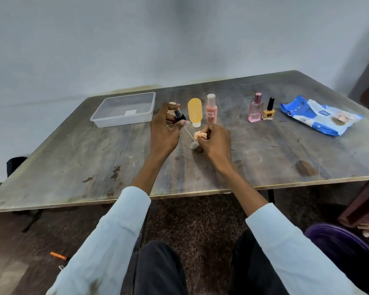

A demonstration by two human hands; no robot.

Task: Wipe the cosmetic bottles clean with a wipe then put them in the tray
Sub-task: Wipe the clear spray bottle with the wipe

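My left hand (164, 128) grips a clear spray bottle (190, 139) by its black pump top, tilted with its base low toward the table. Pressed against the bottle's lower part is a crumpled orange-stained wipe (200, 135), pinched in my right hand (216, 141). Behind my hands stand a yellow tube (194, 111) on its white cap and a pink bottle (211, 108) with a pale cap. Further right stand a pink perfume bottle (255, 108) and a yellow nail polish (269, 110) with a black cap. The clear plastic tray (102, 118) sits at the back left with no bottles in it.
A blue and white pack of wipes (320, 113) lies at the right of the worn wooden table (94, 162). A purple bucket (328, 233) stands on the floor at lower right. An orange item (58, 255) lies on the floor at left.
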